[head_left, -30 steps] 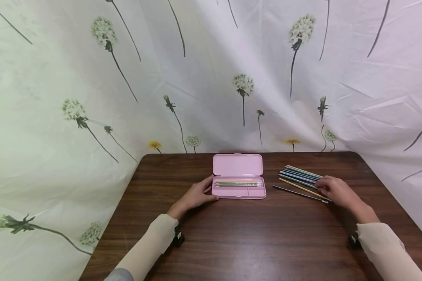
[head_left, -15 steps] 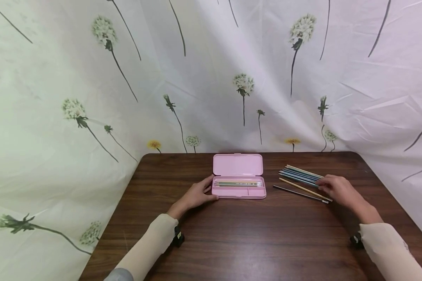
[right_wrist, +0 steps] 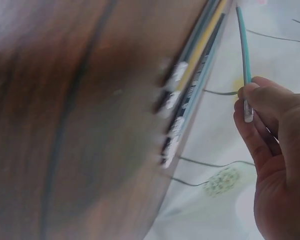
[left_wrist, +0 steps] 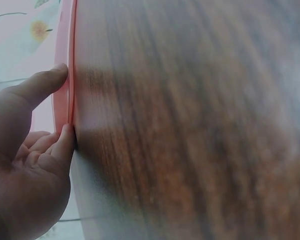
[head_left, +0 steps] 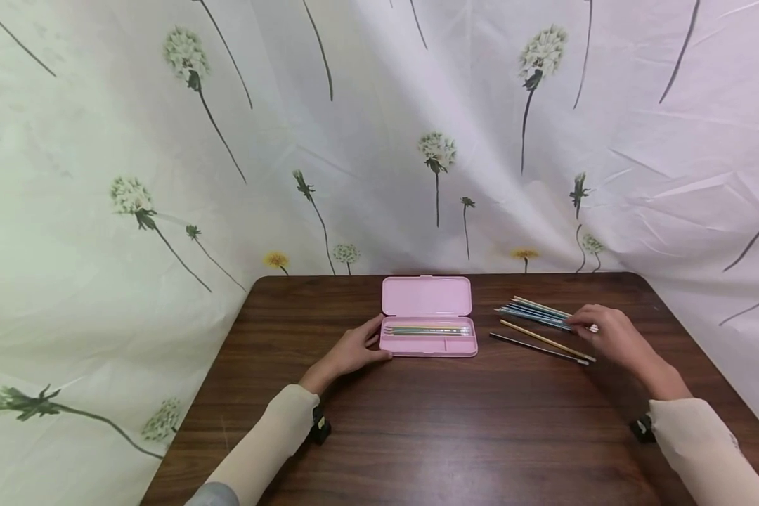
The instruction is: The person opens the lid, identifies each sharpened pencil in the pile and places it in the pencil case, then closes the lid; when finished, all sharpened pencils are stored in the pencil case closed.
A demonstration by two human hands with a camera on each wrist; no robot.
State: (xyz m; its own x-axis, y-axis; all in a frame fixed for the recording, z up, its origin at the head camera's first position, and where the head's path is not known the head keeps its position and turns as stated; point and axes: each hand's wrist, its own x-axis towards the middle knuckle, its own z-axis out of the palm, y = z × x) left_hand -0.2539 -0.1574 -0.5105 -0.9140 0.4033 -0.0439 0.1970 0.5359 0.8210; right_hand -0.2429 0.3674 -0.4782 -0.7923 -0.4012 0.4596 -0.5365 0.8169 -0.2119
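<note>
A pink pencil case [head_left: 405, 353] lies with its lid raised at the table's back middle. Several pencils [head_left: 426, 330] fill its long rear compartment. My left hand [head_left: 351, 350] holds the case's left end, thumb at the front corner and fingers round the side. In the left wrist view, that thumb and fingertips touch the case's pink edge [left_wrist: 64, 105]. To the right, my right hand [head_left: 610, 337] pinches a teal pencil [right_wrist: 244, 47] near its eraser end between thumb and fingers. The right wrist view shows this pencil raised apart from the others.
Beside the right hand lie several blue-toned pencils [head_left: 537, 306], a yellow pencil [head_left: 544, 339] and a dark pencil [head_left: 537, 348], eraser ends to the right. The brown wooden table [head_left: 430, 436] meets a flower-printed cloth [head_left: 367, 140] behind.
My right hand has drawn the teal pencil up from the bunch and shifted it slightly left. The left hand and pencil case have stayed in place.
</note>
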